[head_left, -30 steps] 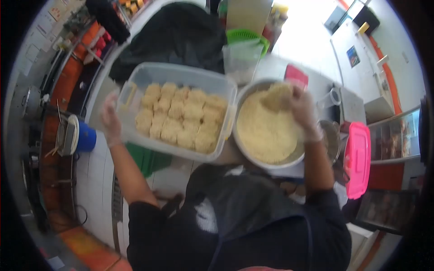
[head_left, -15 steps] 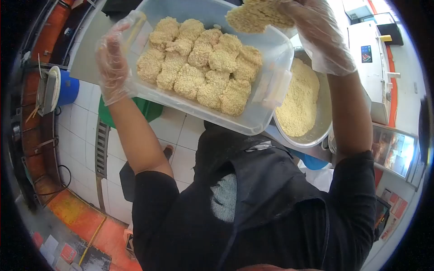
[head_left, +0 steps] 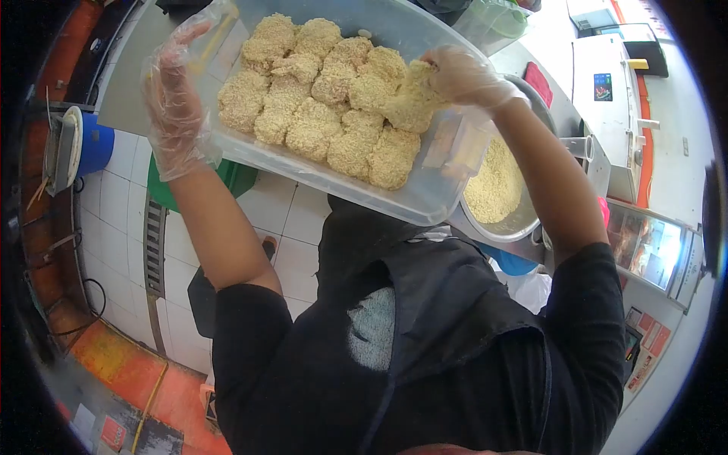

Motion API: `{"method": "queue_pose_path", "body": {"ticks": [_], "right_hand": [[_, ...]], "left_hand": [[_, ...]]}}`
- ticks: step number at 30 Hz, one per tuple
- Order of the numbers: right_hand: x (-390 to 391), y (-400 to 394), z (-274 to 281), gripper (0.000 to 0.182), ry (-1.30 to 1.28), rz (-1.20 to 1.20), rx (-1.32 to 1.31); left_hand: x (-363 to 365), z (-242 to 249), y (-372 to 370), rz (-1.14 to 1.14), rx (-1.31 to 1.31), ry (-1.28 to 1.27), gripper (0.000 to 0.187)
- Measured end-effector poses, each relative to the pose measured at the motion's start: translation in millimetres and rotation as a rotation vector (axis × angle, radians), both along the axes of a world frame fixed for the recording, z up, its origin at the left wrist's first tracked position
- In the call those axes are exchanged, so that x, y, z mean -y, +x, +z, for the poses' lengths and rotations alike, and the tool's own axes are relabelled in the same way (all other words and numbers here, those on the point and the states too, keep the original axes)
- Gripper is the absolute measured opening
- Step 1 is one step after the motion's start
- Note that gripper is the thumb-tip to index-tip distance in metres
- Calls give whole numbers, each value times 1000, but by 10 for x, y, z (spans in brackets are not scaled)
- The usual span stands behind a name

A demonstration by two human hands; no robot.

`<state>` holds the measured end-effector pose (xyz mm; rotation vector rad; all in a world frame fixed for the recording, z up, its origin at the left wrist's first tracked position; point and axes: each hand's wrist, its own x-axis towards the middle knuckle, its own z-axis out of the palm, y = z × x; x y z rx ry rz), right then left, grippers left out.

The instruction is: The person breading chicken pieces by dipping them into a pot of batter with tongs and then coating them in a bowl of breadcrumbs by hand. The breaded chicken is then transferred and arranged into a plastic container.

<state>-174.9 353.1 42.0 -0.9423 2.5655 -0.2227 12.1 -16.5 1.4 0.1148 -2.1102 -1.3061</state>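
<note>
My right hand (head_left: 472, 77), in a clear plastic glove, is closed on a crumb-coated piece of meat (head_left: 413, 98) at the right end of a clear plastic tub (head_left: 334, 182). The lower part of that piece rests against other coated pieces (head_left: 312, 129), which lie close together in rows across the tub floor. My left hand (head_left: 178, 98), gloved too, is at the tub's left end with its fingers bent along the rim by the handle; part of its grip is hidden.
Beside the tub stands a metal bowl (head_left: 531, 216) of pale crumbs (head_left: 493, 182), partly under my right forearm. A red cloth (head_left: 538, 82) and a clear cup (head_left: 578, 148) are farther right. Below the table's left side are a green container (head_left: 163, 186) and a blue bucket (head_left: 98, 144).
My right hand has come down and left from above the tub's far right corner, bringing the coated piece into the tub. My left hand stays at the left end. The view has shifted slightly.
</note>
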Motion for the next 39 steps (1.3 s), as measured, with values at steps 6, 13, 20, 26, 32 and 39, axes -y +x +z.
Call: {"method": "queue_pose_path", "body": {"ticks": [6, 13, 20, 26, 32, 39], "right_hand": [[41, 66, -167, 31, 227, 26, -164], [-23, 483, 582, 34, -44, -51, -81], [-462, 473, 946, 37, -230, -119, -78], [-601, 478, 926, 38, -441, -327, 31], [-509, 542, 760, 37, -454, -296, 111], [-55, 278, 238, 33, -27, -213, 11]], "left_hand": [[-78, 42, 5, 10, 12, 33, 105], [-72, 47, 14, 24, 13, -23, 105], [-137, 101, -1, 5, -59, -22, 101], [-288, 123, 36, 120, -98, 63, 84], [-454, 292, 101, 118, -72, 18, 84], [35, -82, -18, 18, -64, 64, 102]]}}
